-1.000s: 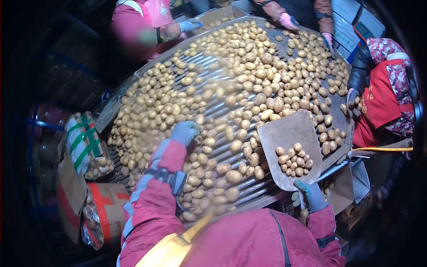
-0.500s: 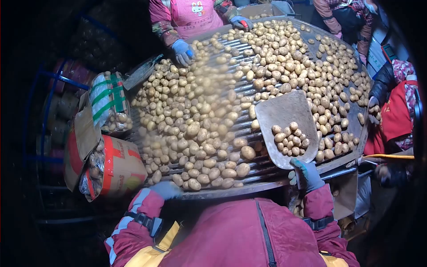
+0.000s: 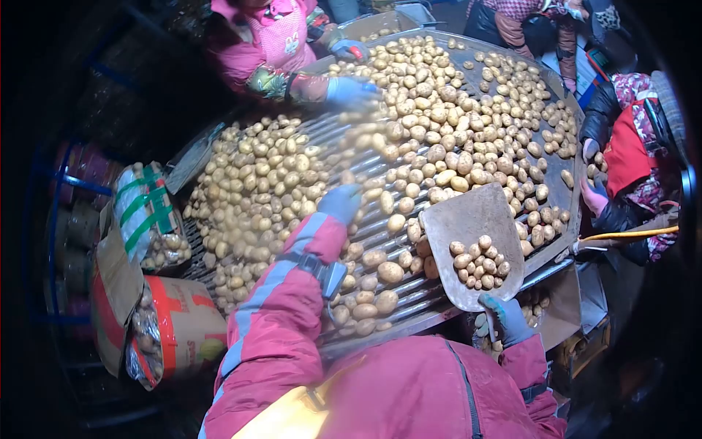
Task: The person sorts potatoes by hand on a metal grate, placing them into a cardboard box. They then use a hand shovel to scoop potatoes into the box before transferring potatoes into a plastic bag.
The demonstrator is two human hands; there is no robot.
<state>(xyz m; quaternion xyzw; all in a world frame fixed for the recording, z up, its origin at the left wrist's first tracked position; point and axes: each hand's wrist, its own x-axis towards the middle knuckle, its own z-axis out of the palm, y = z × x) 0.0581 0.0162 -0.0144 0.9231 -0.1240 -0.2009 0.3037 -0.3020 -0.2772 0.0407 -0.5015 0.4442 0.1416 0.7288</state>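
"The blue-gloved left hand (image 3: 341,203)?"
"Left of the broad, grey, metal-looking scoop (image 3: 472,216), apparently picking over round tan potatoes (image 3: 390,273); its grip, I can't tell."
"The grey-and-green-gloved right hand (image 3: 513,322)?"
"Below the scoop, clasping its handle; the next move calls for keeping it level."

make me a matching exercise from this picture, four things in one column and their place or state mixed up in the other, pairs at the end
1. left hand
2. right hand
3. scoop
4. box with red tape

A. bears a small heap of potatoes
B. at the picture's lower left
C. closed on the scoop's near end
D. out over the slatted table

Pairs: 1-D, 2-C, 3-A, 4-B
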